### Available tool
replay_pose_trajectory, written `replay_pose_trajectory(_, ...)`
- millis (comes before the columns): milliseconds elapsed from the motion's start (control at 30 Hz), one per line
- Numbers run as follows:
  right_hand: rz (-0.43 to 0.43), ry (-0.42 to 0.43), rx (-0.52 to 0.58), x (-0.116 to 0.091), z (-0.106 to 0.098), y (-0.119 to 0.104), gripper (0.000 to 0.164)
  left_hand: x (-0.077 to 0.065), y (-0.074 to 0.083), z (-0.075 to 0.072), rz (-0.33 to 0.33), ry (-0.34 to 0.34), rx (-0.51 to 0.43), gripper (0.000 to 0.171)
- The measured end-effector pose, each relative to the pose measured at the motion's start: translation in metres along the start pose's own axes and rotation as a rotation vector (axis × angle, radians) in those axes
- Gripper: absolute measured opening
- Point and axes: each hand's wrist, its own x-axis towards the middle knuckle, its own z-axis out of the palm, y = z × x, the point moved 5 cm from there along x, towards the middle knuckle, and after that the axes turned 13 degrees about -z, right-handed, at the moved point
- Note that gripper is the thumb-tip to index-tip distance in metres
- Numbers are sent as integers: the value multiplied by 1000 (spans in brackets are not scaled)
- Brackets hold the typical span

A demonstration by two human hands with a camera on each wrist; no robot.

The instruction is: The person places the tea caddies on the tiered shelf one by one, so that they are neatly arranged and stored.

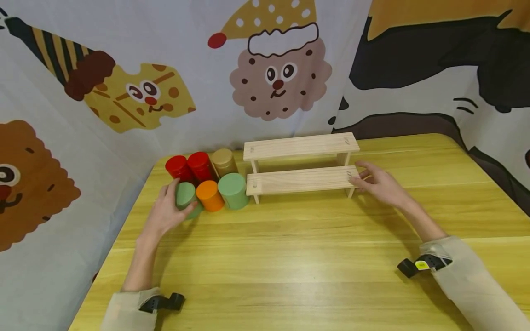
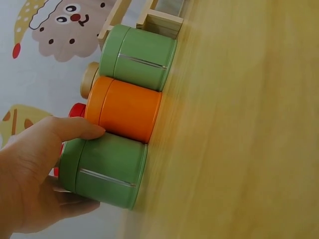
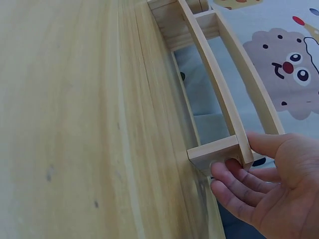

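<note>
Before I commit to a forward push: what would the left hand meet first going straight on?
Past the green canister it grips, the left hand would likely meet the leftmost red canister; the gap is unclear.

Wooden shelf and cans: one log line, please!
left fingers: around leftmost green can | right fingers: gripping lower shelf at right end | orange can: upright

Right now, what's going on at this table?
A person's left-hand grip is around the front-left green canister, beside the orange canister. The right-hand grip pinches the right end of the lower board of a two-tier wooden stand. The six canisters stand on the table in two rows, left of the stand.
</note>
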Motion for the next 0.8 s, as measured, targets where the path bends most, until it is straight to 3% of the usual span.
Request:
replay_pose_trajectory(600, 21, -13, 10, 3, 2, 3, 73, 3, -7, -3, 34, -46, -163, 89)
replay_pose_trajectory(800, 45, -25, 35, 4, 2, 7, 73, 5, -14, -3, 9, -79, -213, 91)
